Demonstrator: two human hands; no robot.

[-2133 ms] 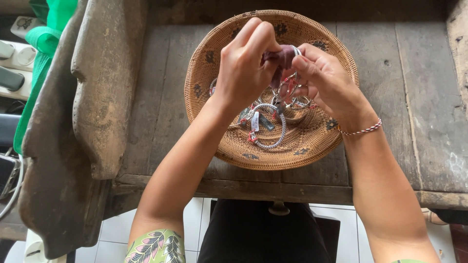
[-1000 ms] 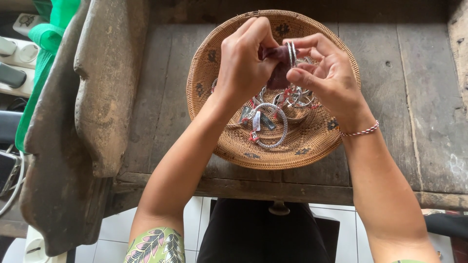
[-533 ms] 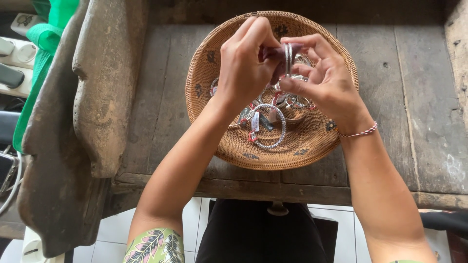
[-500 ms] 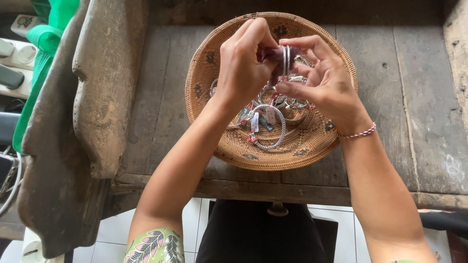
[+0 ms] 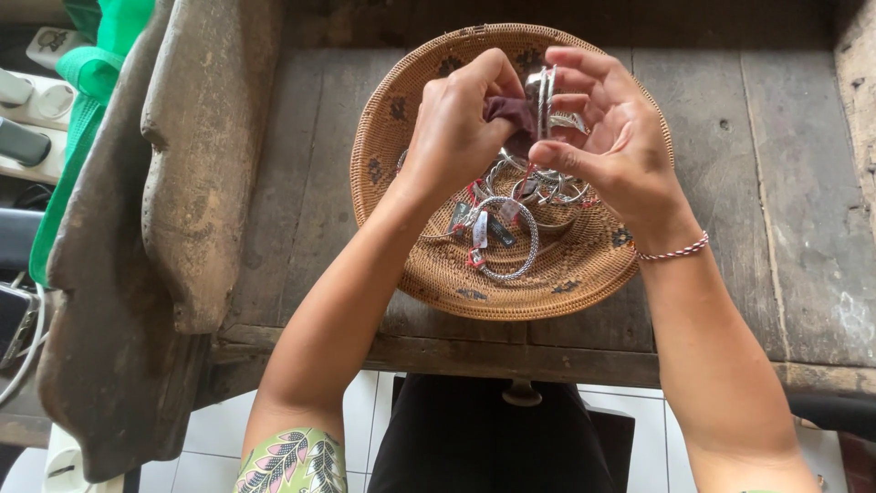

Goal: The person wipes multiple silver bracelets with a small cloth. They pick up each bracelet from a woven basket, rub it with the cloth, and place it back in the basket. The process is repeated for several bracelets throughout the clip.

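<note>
Silver bangles (image 5: pixel 545 91) are held upright above the woven basket (image 5: pixel 401 119), pinched between thumb and fingertips of the right hand (image 5: pixel 611 146), so that their edges are turned toward the dark cloth (image 5: pixel 511 114). The cloth is gripped in the closed left hand (image 5: pixel 456 128) and pressed against the bangles. More tagged bangles (image 5: pixel 506 237) are left lying in the basket on the wooden counter (image 5: pixel 785 183)

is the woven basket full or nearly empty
Neither: partly filled. The woven basket holds a small heap of silver bangles at its centre, while much of its woven wall and rim shows bare around them.
</note>
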